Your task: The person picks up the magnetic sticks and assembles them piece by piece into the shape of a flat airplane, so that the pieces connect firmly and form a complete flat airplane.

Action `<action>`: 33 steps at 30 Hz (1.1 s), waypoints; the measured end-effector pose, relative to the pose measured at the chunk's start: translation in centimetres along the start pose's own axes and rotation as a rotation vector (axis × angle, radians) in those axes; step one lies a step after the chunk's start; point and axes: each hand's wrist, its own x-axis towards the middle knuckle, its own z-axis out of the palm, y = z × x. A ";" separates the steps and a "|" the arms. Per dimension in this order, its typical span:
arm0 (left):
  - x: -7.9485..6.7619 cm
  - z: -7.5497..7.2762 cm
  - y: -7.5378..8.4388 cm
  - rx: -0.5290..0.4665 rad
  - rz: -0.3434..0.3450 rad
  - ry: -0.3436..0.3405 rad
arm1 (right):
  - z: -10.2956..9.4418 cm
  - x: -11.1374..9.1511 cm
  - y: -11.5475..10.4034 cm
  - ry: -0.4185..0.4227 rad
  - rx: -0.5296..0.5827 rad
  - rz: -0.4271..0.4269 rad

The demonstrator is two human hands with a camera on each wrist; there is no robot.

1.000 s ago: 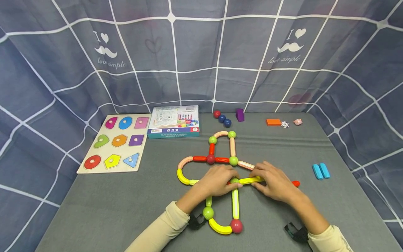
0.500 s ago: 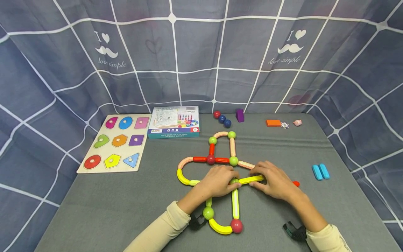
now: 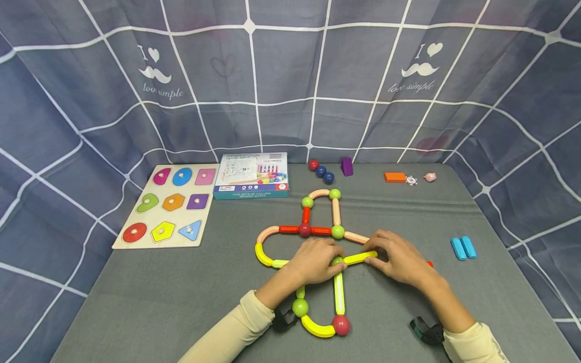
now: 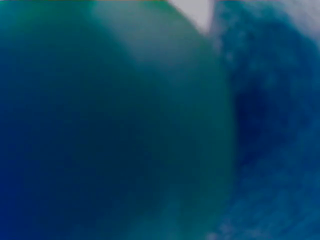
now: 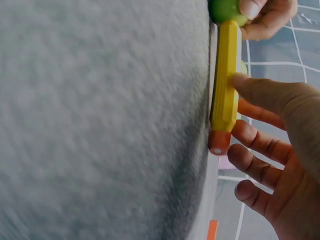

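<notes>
Yellow rod (image 3: 359, 258) points right, slightly forward, apparently touching green ball (image 5: 224, 10).

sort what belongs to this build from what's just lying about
Belongs: yellow rod, held green ball, rod-and-ball frame

Seemingly lying about: peg puzzle board, bead-set box, purple wedge, orange block, poker chip, pig figurine, blue rods, loose balls

both bare forearms (image 3: 447, 305) are extended forward from cream cloth sleeves (image 3: 227, 327), angled inward. the bare left hand (image 3: 314, 259) is held with its back upward, its fingers (image 3: 333, 248) bent and its thumb (image 3: 336, 269) stretched out. by the bare right hand (image 3: 400, 257) a pinch is formed with thumb and forefinger, the other fingers (image 5: 255, 167) loosely curved.
</notes>
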 end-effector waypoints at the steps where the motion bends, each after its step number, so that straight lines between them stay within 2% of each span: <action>1: 0.0 0.0 0.1 0.008 -0.002 0.003 | -0.1 0.0 0.1 0.010 0.001 0.002; 14: 0.0 -0.3 0.5 0.031 -0.029 -0.030 | -0.8 -0.7 0.9 0.065 0.010 0.085; 19: 0.0 -0.3 0.6 0.025 -0.021 -0.037 | -2.1 -2.0 2.1 0.083 -0.031 0.148; 23: 0.0 -0.3 0.6 0.021 -0.025 -0.044 | -3.0 -3.6 3.0 0.069 -0.043 0.166; 29: 0.0 -0.4 0.6 0.017 -0.027 -0.054 | -3.4 -5.6 3.5 0.028 -0.034 0.173; 33: 0.0 -0.5 0.6 0.012 -0.025 -0.051 | -3.3 -6.2 4.0 0.069 -0.059 0.193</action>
